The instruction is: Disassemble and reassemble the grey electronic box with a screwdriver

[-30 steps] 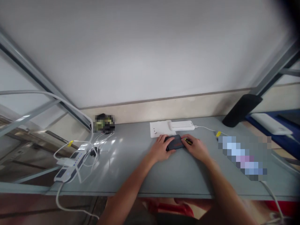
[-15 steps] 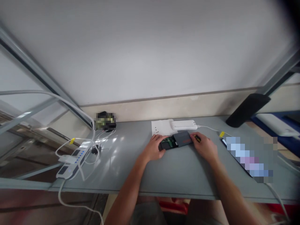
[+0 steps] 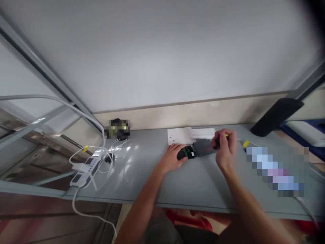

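My left hand [image 3: 174, 157] is wrapped round the left end of a black device [image 3: 191, 155] with a green circuit board showing. Just right of the device, and touching or nearly touching it, lies a flat dark grey cover [image 3: 202, 148]. Raised at the cover's right end, my right hand [image 3: 225, 149] is closed round a black and yellow tool [image 3: 217, 141], whose far end I cannot make out. Behind these lie a white sheet with small dark dots [image 3: 179, 136] and a white power strip [image 3: 203, 133].
On the left stands a white power strip with blue marks [image 3: 85, 173] and tangled cables. A pixelated object [image 3: 118, 129] sits at the back left. To the right are a black cylinder [image 3: 276, 117] and a pixelated screen-like object [image 3: 276, 171]. The grey table's edge [image 3: 188, 209] runs in front.
My right hand has lifted and turned upright with the tool in its fist. The grey cover and the black device now show more separation. The view has shifted slightly.
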The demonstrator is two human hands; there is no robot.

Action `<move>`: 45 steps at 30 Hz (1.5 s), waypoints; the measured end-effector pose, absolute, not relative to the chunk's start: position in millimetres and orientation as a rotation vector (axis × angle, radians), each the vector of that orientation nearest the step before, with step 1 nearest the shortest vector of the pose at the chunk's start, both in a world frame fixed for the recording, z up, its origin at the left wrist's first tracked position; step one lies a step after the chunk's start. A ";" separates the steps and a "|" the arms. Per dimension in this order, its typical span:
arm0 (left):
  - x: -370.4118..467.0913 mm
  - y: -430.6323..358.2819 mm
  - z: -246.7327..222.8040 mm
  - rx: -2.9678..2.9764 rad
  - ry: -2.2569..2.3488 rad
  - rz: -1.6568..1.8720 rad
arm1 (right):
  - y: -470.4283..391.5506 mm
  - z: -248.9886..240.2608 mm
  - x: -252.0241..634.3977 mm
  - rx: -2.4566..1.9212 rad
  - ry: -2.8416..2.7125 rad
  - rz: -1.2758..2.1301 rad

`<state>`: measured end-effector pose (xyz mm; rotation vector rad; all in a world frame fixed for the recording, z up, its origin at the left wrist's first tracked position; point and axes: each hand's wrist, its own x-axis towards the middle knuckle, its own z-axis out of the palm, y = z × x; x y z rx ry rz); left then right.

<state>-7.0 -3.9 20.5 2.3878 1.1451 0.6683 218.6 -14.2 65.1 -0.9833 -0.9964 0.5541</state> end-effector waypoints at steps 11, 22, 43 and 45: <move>-7.6 -0.8 18.2 2.337 1.154 0.715 | 22.7 45.0 177.0 -0.811 -0.913 0.858; -25.6 18.1 12.2 2.159 1.807 0.787 | 24.0 39.9 182.0 -0.847 -0.928 0.804; -12.1 6.4 21.0 2.312 1.385 0.872 | 16.8 41.3 178.9 -0.876 -0.958 0.766; -4.3 2.1 21.9 2.348 1.315 0.836 | 16.2 42.1 177.5 -0.857 -0.957 0.781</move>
